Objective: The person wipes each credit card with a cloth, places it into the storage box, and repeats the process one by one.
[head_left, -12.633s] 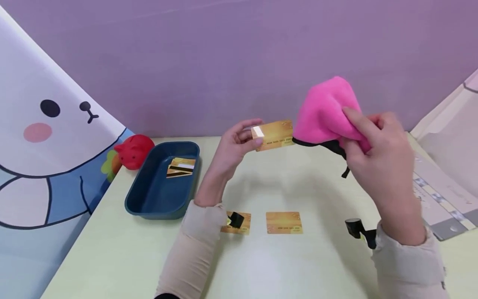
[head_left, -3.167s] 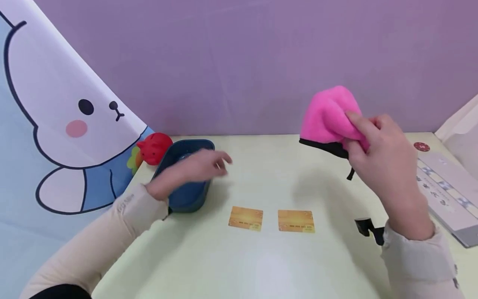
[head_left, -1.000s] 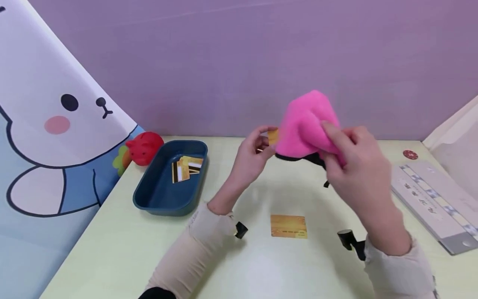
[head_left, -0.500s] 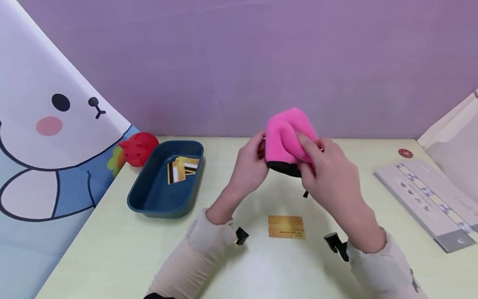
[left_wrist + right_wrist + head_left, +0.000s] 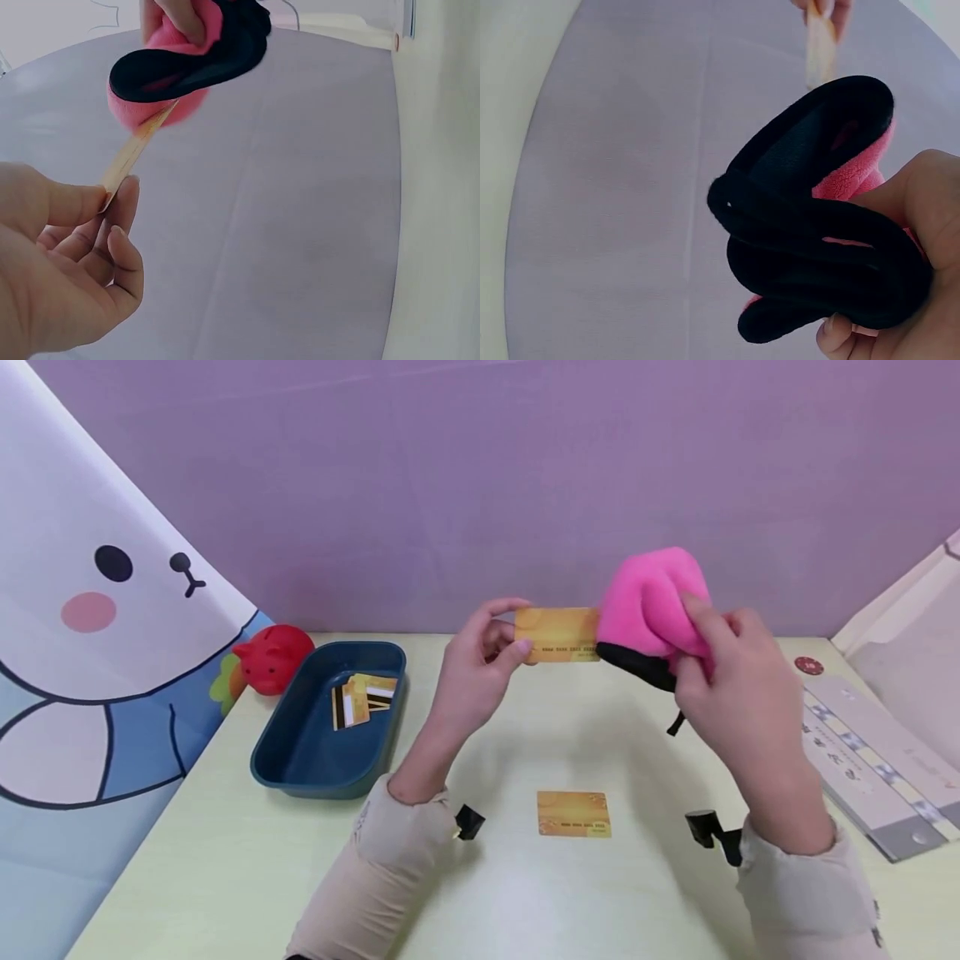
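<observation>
My left hand [image 5: 474, 681] pinches a gold bank card [image 5: 558, 635] by its left end, thumb in front, held up above the table. My right hand [image 5: 738, 689] grips a bunched pink fleece cloth with black edging [image 5: 648, 602], its black tab hanging below. The cloth overlaps the card's right end in the head view. In the left wrist view the card [image 5: 133, 154] shows nearly edge-on, its far end right at the pink cloth [image 5: 129, 109]. The right wrist view shows the folded black edging [image 5: 810, 225]. Another gold card [image 5: 574, 814] lies on the table below the hands.
A dark blue tray [image 5: 300, 756] on the left holds several gold cards [image 5: 365, 697], some with the black stripe up. Beside it sits a red toy pig [image 5: 273, 658]. On the right lie a flat grey box [image 5: 873, 768] and a red chip [image 5: 808, 666].
Of the two table cards seen 3.2 s ago, the left one is gone; my left hand now holds a card. Half a second ago the cloth covered the held card; it has moved right.
</observation>
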`<state>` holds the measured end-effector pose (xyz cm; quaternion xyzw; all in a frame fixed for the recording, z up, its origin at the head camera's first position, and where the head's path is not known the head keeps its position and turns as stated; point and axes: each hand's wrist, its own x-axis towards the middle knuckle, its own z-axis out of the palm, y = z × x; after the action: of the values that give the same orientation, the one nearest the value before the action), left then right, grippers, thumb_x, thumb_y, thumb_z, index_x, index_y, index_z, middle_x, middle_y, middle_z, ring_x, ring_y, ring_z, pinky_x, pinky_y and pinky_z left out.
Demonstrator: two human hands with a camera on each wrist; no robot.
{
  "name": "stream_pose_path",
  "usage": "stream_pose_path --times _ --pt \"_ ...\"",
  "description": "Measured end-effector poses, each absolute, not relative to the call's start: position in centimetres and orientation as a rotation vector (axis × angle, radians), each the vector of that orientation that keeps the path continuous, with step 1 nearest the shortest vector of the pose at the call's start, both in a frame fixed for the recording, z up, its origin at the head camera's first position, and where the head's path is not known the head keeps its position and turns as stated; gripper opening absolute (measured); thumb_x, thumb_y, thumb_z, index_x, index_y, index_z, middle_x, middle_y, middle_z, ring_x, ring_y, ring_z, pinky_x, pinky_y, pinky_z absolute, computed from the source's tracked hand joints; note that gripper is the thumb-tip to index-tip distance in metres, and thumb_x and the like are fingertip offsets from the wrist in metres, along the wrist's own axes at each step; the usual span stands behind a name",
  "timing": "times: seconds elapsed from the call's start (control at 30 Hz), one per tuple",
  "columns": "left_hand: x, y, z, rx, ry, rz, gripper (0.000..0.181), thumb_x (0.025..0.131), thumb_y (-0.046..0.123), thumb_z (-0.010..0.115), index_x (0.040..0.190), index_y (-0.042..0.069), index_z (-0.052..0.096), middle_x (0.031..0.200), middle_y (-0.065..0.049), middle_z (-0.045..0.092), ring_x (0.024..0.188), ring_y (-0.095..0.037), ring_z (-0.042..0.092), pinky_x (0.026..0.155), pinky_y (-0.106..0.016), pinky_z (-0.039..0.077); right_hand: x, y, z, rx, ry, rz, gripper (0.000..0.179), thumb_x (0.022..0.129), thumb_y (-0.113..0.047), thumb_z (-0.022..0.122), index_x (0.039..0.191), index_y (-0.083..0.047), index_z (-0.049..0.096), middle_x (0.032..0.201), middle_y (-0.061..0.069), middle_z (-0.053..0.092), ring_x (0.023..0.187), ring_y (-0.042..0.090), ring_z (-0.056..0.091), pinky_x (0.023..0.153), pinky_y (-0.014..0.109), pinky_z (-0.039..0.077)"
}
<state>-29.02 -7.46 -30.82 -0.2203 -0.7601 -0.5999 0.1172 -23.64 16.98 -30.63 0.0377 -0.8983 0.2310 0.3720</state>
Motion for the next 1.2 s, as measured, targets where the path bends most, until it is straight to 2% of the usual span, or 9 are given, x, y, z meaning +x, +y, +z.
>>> stream_pose_path --times 0.27,0.43,0.53,0.63,0.73,0.83,0.97,1.07,1.2 --pt "-29.4 -7.1 -31.5 -0.646 -2.215 -1.703 0.036 0.096 0.002 0.063 0.131 0.012 0.057 0.081 -0.01 0.066 0.067 -0.019 0.052 0.063 -0.026 0.042 -23.0 14.7 -30.6 0.295 -2.21 0.624 0.049 0.087 -0.007 0.065 0.136 -0.015 0.064 0.095 0.02 0.058 0.076 0.033 0.054 0.053 0.049 0.041" --pt "-29.0 -6.2 -32.2 -0.709 -2.284 -1.628 0.038 0.091 -0.004 0.061 0.127 0.007 0.058 0.097 -0.013 0.07 0.084 -0.021 0.064 0.073 -0.028 0.052 -23.1 12.6 -31.8 0.457 -2.241 0.554 0.047 0.085 -0.006 0.067 0.131 -0.014 0.066 0.092 0.018 0.059 0.075 0.03 0.055 0.044 0.044 0.044" --pt "-28.9 -5.9 -32.6 -0.722 -2.323 -1.625 0.039 0.089 -0.006 0.059 0.127 0.006 0.058 0.104 -0.013 0.067 0.09 -0.022 0.065 0.077 -0.03 0.054 -23.2 12.3 -32.3 0.468 -2.292 0.537 0.044 0.085 -0.007 0.067 0.128 -0.015 0.067 0.093 0.017 0.059 0.075 0.029 0.056 0.043 0.043 0.045" --pt "-29.1 -5.7 -32.8 -0.72 -2.331 -1.663 0.038 0.089 -0.009 0.057 0.125 0.006 0.058 0.101 -0.01 0.065 0.088 -0.019 0.062 0.076 -0.027 0.052 -23.3 12.5 -32.5 0.441 -2.334 0.542 0.044 0.085 -0.008 0.066 0.128 -0.016 0.067 0.094 0.017 0.059 0.076 0.029 0.056 0.045 0.045 0.046" --pt "-29.4 -5.8 -32.8 -0.729 -2.342 -1.666 0.033 0.089 -0.011 0.053 0.118 0.005 0.059 0.085 -0.01 0.058 0.08 -0.017 0.055 0.07 -0.025 0.046 -23.5 12.9 -32.4 0.416 -2.361 0.544 0.044 0.086 -0.009 0.066 0.129 -0.017 0.066 0.094 0.016 0.06 0.076 0.029 0.056 0.046 0.047 0.047" --pt "-29.5 -6.1 -32.6 -0.756 -2.34 -1.667 0.032 0.09 -0.011 0.053 0.118 0.004 0.059 0.078 -0.012 0.06 0.075 -0.019 0.055 0.067 -0.024 0.043 -23.6 13.2 -32.2 0.388 -2.373 0.537 0.044 0.086 -0.01 0.066 0.13 -0.018 0.066 0.092 0.015 0.06 0.074 0.029 0.056 0.047 0.047 0.046" --pt "-29.7 -6.5 -32.3 -0.792 -2.332 -1.719 0.033 0.095 -0.003 0.06 0.127 0.005 0.059 0.087 -0.014 0.072 0.073 -0.024 0.059 0.066 -0.024 0.044 -23.8 13.9 -32.0 0.339 -2.38 0.532 0.045 0.086 -0.009 0.066 0.131 -0.017 0.067 0.088 0.013 0.057 0.071 0.028 0.052 0.045 0.044 0.041" --pt "-29.8 -7.0 -32.0 -0.804 -2.332 -1.761 0.035 0.096 0.003 0.064 0.13 0.007 0.058 0.089 -0.014 0.071 0.069 -0.021 0.054 0.064 -0.025 0.041 -23.9 14.5 -31.9 0.293 -2.383 0.541 0.046 0.086 -0.008 0.064 0.131 -0.015 0.067 0.087 0.013 0.057 0.072 0.028 0.052 0.045 0.044 0.038" --pt "-30.1 -7.7 -31.7 -0.806 -2.31 -1.828 0.036 0.096 0.001 0.064 0.131 0.006 0.058 0.089 -0.015 0.069 0.069 -0.017 0.048 0.064 -0.026 0.038 -24.2 15.6 -31.8 0.206 -2.402 0.57 0.046 0.087 -0.009 0.061 0.133 -0.015 0.066 0.095 0.018 0.059 0.08 0.034 0.057 0.05 0.053 0.04"
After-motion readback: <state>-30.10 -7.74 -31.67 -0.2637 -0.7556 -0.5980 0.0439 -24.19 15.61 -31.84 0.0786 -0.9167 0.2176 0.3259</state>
